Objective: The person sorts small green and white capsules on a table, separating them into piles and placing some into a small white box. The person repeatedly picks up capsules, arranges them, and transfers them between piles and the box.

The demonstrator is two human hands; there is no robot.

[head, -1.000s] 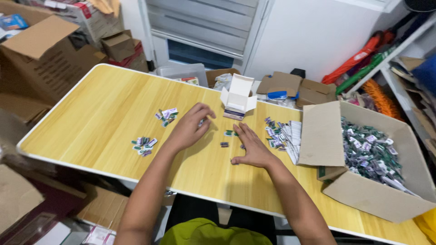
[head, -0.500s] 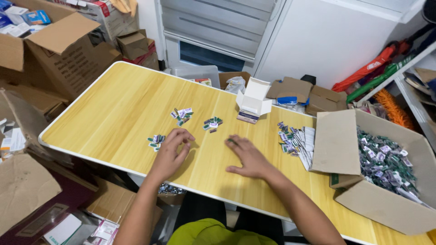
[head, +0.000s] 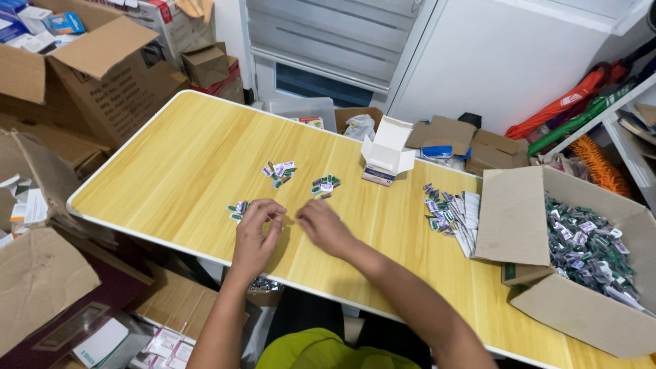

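Observation:
Both of my hands rest low on a light wooden table point(head: 178, 157). My left hand point(head: 255, 232) lies with its fingers curled beside a small pile of sachets point(head: 237, 209), touching its right edge. My right hand point(head: 325, 227) lies palm down close to the left hand, its fingers pointing left; whether anything is under it is hidden. Two more small piles of green and purple sachets point(head: 279, 172) point(head: 324, 184) sit farther back. A larger heap of sachets point(head: 451, 212) lies to the right.
An open cardboard box point(head: 581, 307) full of sachets stands at the table's right end. A small open white box point(head: 386, 154) sits at the far edge. Cardboard boxes point(head: 82, 75) crowd the floor on the left, and shelves with bright items stand at the right.
My right hand has slid left toward my left hand. My left hand pulled back from mid-table to the near left pile. A third small pile now lies where the hands worked.

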